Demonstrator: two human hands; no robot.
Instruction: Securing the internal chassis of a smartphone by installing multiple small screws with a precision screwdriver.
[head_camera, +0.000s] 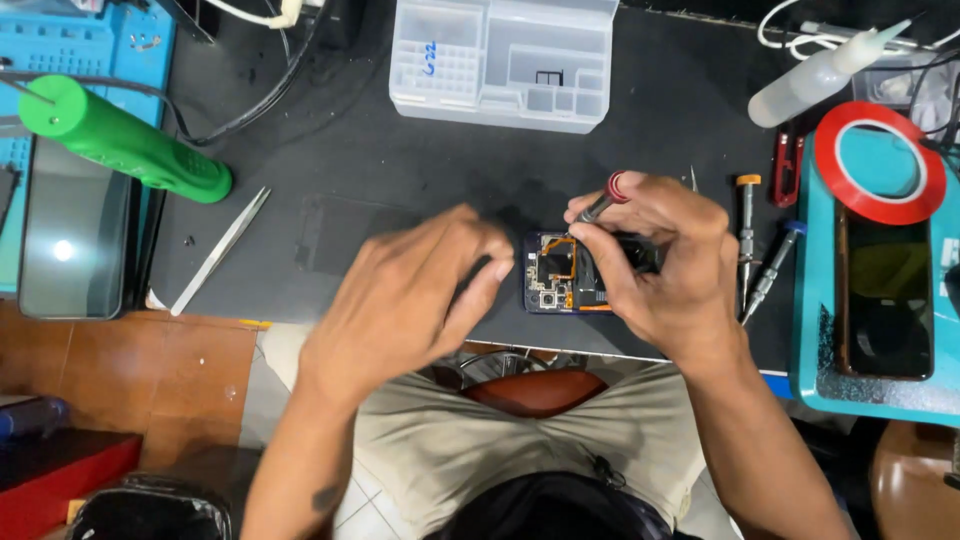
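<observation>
Left hand (410, 290) beside opened phone (560, 272) | right hand (655, 255) over it, gripping screwdriver (604, 200)

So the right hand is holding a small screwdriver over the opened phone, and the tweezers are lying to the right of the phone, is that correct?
Not quite. In the head view the tweezers lie to the left of the opened phone, beyond the left hand. The right hand does hold the small screwdriver over the phone.
</observation>
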